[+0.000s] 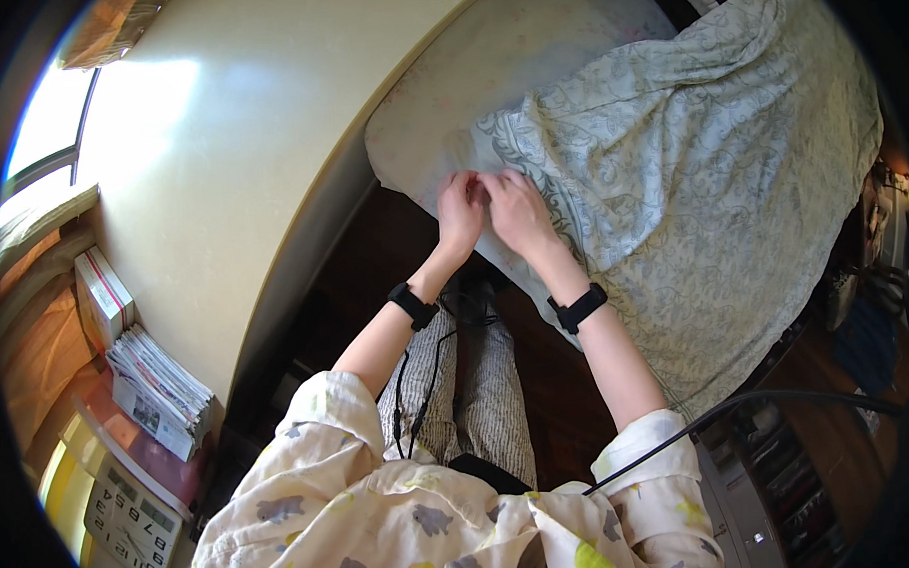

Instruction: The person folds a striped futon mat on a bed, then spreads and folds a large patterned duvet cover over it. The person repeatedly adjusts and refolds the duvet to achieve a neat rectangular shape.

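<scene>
My left hand (459,216) and my right hand (518,211) meet over the near edge of a bed, their fingertips drawn together in a pinch. Whatever lies between the fingers is too small or hidden to make out. Beneath them is a mattress with a pale, faintly flowered cover (409,135). Just right of my right hand begins a rumpled light grey-green bedspread (662,192) with a scroll pattern, spread across the bed's right part and hanging over its side. Each wrist wears a black band.
A cream wall or panel (239,121) rises along the left. Stacked papers (158,379), a white box (105,296) and a white clock (133,526) stand at the lower left. A black cable (759,395) crosses at the right, near dark shelving (781,473).
</scene>
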Action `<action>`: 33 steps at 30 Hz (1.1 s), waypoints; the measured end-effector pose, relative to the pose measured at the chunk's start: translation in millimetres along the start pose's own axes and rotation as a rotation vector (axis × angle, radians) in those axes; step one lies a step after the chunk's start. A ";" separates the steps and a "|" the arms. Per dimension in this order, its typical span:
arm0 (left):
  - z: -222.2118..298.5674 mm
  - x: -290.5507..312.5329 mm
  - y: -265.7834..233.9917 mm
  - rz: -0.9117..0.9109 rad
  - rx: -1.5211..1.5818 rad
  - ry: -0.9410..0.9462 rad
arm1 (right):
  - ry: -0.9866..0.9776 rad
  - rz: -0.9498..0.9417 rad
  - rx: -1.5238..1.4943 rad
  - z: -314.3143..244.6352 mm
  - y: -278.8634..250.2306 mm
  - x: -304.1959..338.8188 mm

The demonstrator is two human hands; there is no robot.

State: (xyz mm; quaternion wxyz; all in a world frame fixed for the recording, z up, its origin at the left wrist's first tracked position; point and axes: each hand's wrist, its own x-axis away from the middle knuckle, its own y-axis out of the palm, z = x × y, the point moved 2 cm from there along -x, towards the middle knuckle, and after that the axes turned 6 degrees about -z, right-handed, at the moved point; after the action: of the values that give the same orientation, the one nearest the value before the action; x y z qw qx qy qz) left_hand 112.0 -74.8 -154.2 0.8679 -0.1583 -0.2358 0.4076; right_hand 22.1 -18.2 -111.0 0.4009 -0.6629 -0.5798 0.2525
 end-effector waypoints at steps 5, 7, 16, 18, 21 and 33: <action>13.5 2.2 1.0 0.011 -0.049 0.100 | 0.094 0.095 0.219 15.8 0.0 6.8; 19.9 1.3 5.0 -0.004 -0.024 0.201 | 0.059 0.139 0.277 17.2 -0.5 6.6; 19.9 -3.4 -4.4 0.175 0.064 0.121 | -0.059 0.106 0.247 33.1 -7.0 12.7; 20.0 -13.7 -8.6 0.207 0.056 0.101 | -0.092 0.093 0.283 33.1 -5.7 16.9; 23.8 -27.6 -11.8 0.186 0.014 0.094 | -0.093 0.071 0.320 31.3 -1.2 19.0; 10.0 -35.2 -14.6 -0.062 0.161 -0.248 | -0.072 0.168 0.270 23.1 6.7 20.2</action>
State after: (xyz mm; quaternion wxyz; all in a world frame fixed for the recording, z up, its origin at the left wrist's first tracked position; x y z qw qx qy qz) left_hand 96.2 -110.5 -148.9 0.8543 -0.0294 -0.3124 0.4144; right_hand 11.5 6.9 -126.7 0.4427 -0.6398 -0.4970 0.3843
